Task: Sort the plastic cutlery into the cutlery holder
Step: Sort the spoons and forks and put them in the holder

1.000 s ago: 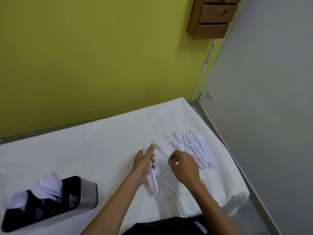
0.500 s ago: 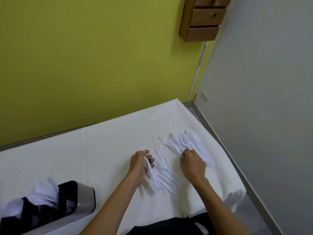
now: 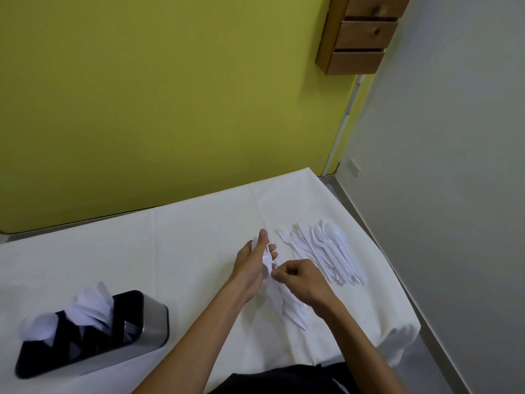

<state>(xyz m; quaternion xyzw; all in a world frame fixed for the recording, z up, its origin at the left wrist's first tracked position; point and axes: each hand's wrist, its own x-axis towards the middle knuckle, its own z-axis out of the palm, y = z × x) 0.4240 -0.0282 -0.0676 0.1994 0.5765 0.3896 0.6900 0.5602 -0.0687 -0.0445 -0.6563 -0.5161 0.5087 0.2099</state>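
My left hand holds a small bundle of white plastic cutlery just above the table, thumb pointing away from me. My right hand pinches the same bundle from the right, fingers curled. Below the hands, more white pieces lie fanned on the cloth. A larger pile of white forks, knives and spoons lies to the right. The black and steel cutlery holder stands at the near left with white cutlery sticking out of it.
The table is covered by a white cloth, its right edge close to the cutlery pile and its near right corner draped. A yellow wall runs behind; a wooden drawer unit hangs high on the right.
My right hand left the pile on the right and came back to the bundle in my left hand. My left hand lifted slightly with the bundle. The view shifted a little.
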